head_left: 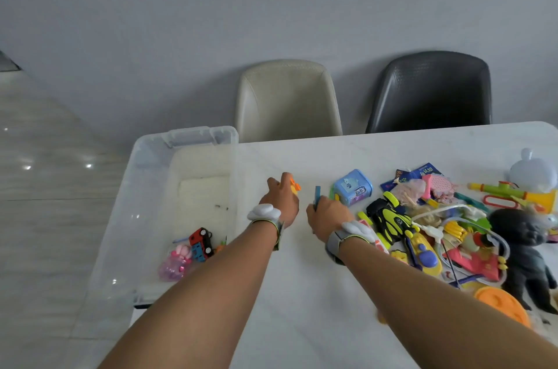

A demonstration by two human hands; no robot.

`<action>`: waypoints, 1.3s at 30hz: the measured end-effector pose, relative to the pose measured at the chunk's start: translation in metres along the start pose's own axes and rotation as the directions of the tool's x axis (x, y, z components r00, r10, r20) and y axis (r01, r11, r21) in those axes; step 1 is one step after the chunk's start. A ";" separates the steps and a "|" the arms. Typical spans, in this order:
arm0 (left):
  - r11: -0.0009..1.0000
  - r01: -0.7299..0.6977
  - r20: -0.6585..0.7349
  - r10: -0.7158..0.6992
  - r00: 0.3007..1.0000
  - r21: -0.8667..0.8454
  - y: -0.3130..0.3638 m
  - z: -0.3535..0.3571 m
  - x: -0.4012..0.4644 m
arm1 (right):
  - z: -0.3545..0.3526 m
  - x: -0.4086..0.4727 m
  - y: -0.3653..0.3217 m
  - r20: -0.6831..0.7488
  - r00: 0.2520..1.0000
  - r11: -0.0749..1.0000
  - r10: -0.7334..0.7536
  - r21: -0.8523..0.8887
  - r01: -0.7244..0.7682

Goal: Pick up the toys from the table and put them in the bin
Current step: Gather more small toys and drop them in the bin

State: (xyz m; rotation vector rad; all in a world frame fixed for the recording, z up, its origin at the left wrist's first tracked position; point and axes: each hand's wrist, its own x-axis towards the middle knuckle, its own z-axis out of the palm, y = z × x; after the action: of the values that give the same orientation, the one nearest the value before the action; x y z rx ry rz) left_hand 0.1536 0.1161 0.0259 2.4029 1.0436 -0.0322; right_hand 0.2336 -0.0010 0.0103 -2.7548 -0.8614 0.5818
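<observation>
Toys (447,226) beside bin (145,217)

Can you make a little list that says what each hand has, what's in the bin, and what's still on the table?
left hand: holds a small orange and yellow toy
right hand: holds a thin blue piece
bin: toy train, pink toy
table: blue box, black doll, orange disc, many more toys

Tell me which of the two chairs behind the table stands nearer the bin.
The beige chair: it stands just right of the clear plastic bin, while the black chair sits farther right along the table.
</observation>
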 end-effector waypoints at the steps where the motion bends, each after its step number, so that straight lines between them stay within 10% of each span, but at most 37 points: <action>1: 1.000 -0.024 -0.033 0.024 0.999 0.001 0.003 -0.002 0.002 | -0.005 0.001 -0.003 0.005 1.000 1.000 0.008 0.003 -0.008; 17: 0.979 -0.113 -0.480 0.017 0.877 -0.172 -0.057 -0.116 -0.029 | -0.059 -0.033 -0.144 -0.139 0.984 0.939 -0.108 0.311 0.146; 28: 0.953 0.253 -0.243 -0.289 0.926 -0.168 -0.190 -0.128 -0.039 | 0.000 -0.045 -0.247 0.158 0.896 0.910 -0.414 0.103 0.402; 39: 0.943 0.330 0.044 -0.328 0.944 -0.045 -0.245 -0.094 -0.015 | 0.065 -0.013 -0.265 0.390 0.897 0.926 -0.208 -0.216 0.309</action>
State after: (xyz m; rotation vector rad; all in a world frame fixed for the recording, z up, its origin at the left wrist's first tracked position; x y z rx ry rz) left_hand -0.0428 0.2894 0.0012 2.1488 1.4008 -0.1627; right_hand 0.0628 0.2105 0.0343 -2.7323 -1.4729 1.0030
